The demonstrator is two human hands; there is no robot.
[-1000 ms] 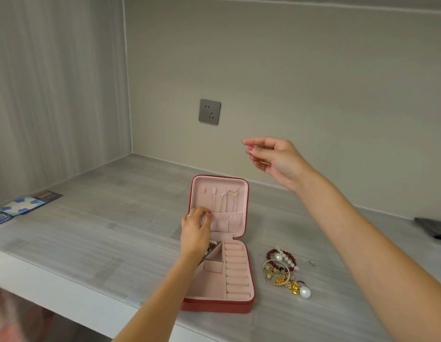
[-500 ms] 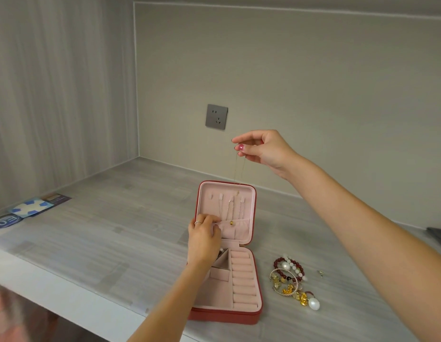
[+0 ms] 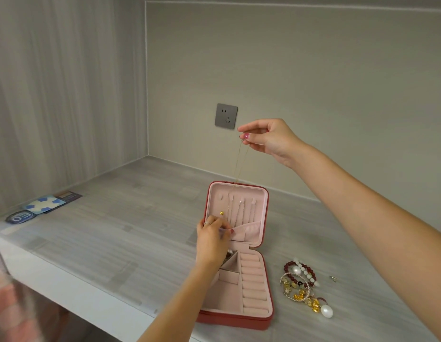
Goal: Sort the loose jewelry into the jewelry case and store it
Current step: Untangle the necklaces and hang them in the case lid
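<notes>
Loose jewelry (image 3: 303,287) beside case (image 3: 241,287) — perhaps touching

Looks like a home, probably a bedroom or closet nook with a built-in desk. The grey wood-grain countertop (image 3: 116,218) runs into a corner with matching laminate panelling up the left side of the frame and a plain beige back wall. There's a grey wall socket (image 3: 226,116) near the middle, some cards or stickers (image 3: 45,204) lying at the left edge, and a red jewelry case (image 3: 235,255) with loose bracelets and earrings (image 3: 304,290) at lower right. Personal stuff, nothing commercial.
</notes>
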